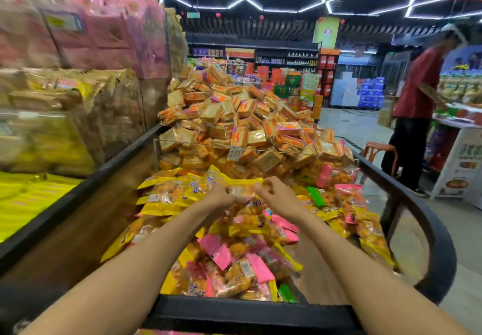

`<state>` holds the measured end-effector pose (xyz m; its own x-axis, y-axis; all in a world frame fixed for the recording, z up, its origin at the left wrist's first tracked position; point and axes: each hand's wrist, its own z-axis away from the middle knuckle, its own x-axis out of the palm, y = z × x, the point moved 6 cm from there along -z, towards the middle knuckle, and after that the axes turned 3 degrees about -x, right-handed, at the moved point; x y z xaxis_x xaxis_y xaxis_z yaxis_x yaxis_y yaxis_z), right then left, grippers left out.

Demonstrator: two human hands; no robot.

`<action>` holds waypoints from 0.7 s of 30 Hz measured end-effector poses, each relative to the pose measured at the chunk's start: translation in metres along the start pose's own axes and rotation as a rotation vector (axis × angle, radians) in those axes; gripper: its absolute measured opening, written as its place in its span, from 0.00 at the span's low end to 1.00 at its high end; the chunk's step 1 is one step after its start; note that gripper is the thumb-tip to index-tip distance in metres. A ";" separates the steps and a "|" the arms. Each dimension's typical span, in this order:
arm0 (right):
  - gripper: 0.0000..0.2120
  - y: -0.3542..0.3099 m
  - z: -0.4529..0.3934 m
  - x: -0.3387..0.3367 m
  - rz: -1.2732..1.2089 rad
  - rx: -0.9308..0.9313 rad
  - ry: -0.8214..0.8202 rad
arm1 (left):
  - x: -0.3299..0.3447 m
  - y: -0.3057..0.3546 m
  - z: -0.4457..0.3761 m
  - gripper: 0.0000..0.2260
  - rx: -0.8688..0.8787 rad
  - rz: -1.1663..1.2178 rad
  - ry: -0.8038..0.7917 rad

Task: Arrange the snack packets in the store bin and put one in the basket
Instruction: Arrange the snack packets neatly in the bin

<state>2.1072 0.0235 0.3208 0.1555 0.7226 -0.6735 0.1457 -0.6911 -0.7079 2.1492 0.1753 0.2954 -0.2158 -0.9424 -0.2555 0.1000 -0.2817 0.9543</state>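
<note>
Yellow snack packet point(242, 191) sits pinched between your left hand point(221, 195) and right hand point(276, 191), lifted just above the bin's point(417, 204) heap, likely for squaring it up; no basket shows.

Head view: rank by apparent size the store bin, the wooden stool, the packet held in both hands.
1. Store bin, fills most of the frame.
2 and 3. Wooden stool and the held yellow packet look about alike; the stool is much farther away, so no ranking. Left hand and right hand pinch the packet.
</note>
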 end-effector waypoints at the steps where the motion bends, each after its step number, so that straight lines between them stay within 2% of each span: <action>1: 0.24 0.003 -0.001 -0.003 -0.081 0.006 0.013 | 0.002 0.001 -0.001 0.28 0.016 -0.020 -0.008; 2: 0.24 0.007 -0.002 -0.007 -0.167 0.017 0.028 | 0.004 0.003 -0.002 0.29 0.026 -0.031 -0.026; 4: 0.18 0.012 -0.003 -0.012 -0.314 0.055 0.039 | 0.008 0.009 -0.001 0.18 0.043 -0.037 -0.062; 5: 0.14 0.013 -0.003 -0.012 -0.373 0.081 0.039 | 0.011 0.010 -0.001 0.17 0.041 -0.036 -0.082; 7: 0.12 0.015 -0.004 -0.007 -0.472 0.123 0.039 | 0.017 0.011 0.005 0.23 0.031 -0.062 -0.136; 8: 0.12 0.016 -0.005 -0.004 -0.498 0.138 0.044 | 0.019 0.010 0.006 0.23 0.032 -0.067 -0.155; 11: 0.09 0.020 -0.004 -0.005 -0.483 0.162 0.101 | 0.024 0.014 0.014 0.12 0.042 -0.058 -0.210; 13: 0.09 0.021 -0.002 -0.010 -0.504 0.162 0.141 | 0.026 0.018 0.018 0.16 0.050 -0.022 -0.231; 15: 0.10 0.019 -0.001 -0.013 -0.513 0.151 0.169 | 0.025 0.020 0.016 0.21 0.047 -0.009 -0.221; 21: 0.07 0.014 0.002 -0.008 -0.549 0.142 0.117 | 0.013 0.021 0.014 0.13 0.089 0.049 -0.077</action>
<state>2.1057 0.0083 0.3154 0.2021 0.9632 -0.1771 0.1041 -0.2009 -0.9741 2.1345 0.1595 0.3145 -0.2873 -0.9369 -0.1990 0.0268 -0.2155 0.9761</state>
